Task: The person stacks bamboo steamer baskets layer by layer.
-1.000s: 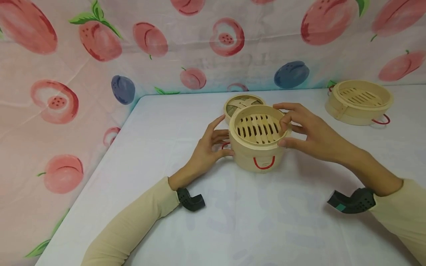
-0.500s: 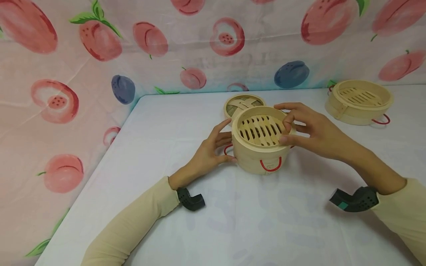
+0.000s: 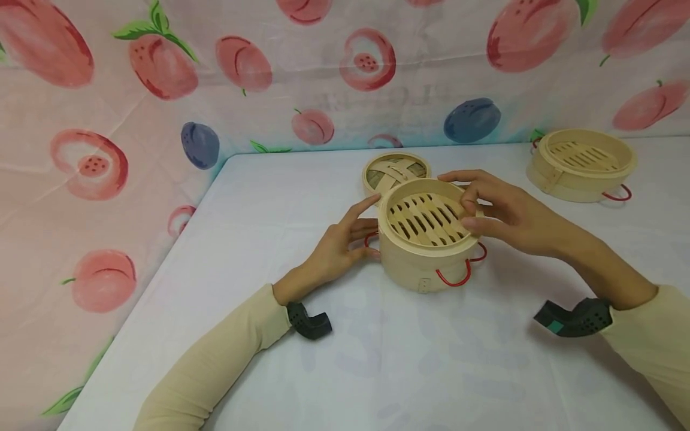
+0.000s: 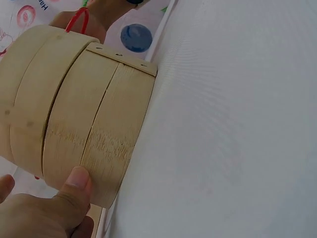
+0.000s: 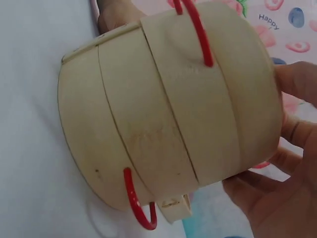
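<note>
Beige cloth is worn to the left wrist, and from that sleeve (image 3: 215, 365) the bare left hand (image 3: 341, 242) is set against the left wall of a round, pale bamboo, two-tier steamer stack (image 3: 417, 266), its thumb pressed on the lower tier and its fingers loosely spread, with no closed grip formed. The stack is stood upright on the white-covered desk (image 3: 269, 209), directly between the hands; it is touched by both, so neither is nearer. Its central axis is held vertical, while its slatted floor (image 3: 426, 218) is slotted obliquely, far left to near right. Behind, a round woven bamboo lid (image 3: 396, 164) is partly hidden. By the right hand (image 3: 504, 209), the right rim of the upper tier is gripped between thumb and fingers. Farther right, well apart, a wide, round bamboo steamer with red looped handles (image 3: 574, 188) is seated. Compared with half a second ago, the stack has been turned and drawn slightly nearer: its red front loop (image 3: 454, 284) is seen farther right, and a second red loop (image 3: 485, 252) at its right side is more fully shown.
</note>
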Tool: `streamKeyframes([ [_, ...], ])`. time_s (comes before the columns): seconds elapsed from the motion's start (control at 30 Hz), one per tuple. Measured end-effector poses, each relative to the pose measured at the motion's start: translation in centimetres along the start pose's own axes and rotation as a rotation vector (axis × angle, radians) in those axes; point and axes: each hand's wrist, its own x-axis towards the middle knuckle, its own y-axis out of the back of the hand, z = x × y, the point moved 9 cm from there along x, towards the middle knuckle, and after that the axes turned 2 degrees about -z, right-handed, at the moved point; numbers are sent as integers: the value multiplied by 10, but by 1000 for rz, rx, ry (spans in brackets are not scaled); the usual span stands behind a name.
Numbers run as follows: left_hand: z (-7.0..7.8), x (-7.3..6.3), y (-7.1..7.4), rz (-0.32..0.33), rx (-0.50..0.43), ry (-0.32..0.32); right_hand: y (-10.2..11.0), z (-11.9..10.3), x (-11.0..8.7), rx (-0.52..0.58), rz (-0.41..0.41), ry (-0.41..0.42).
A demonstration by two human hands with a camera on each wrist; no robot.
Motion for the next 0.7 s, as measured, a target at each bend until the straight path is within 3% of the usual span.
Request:
streamKeyframes([
  [0.13,-2,0,0,-6,5,-23,0,1,1,54,-2,1],
  [0.2,-2,0,0,-7,13,-39,2,-1,2,18,14,-14],
  [0.33,1,0,2,7,54,-72,13,-10,-1,-177,58,-52],
  [0.43,13,1,4,36,71,-125,18,-16,-5,-295,65,-94],
  [0.6,44,1,10,77,61,-192,11,-27,-7,-330,1,-89],
  [0.63,47,1,11,79,57,-195,8,-29,-6,-320,-12,-76],
  [0.7,40,1,9,73,38,-208,4,-32,-5,-308,-30,-50],
])
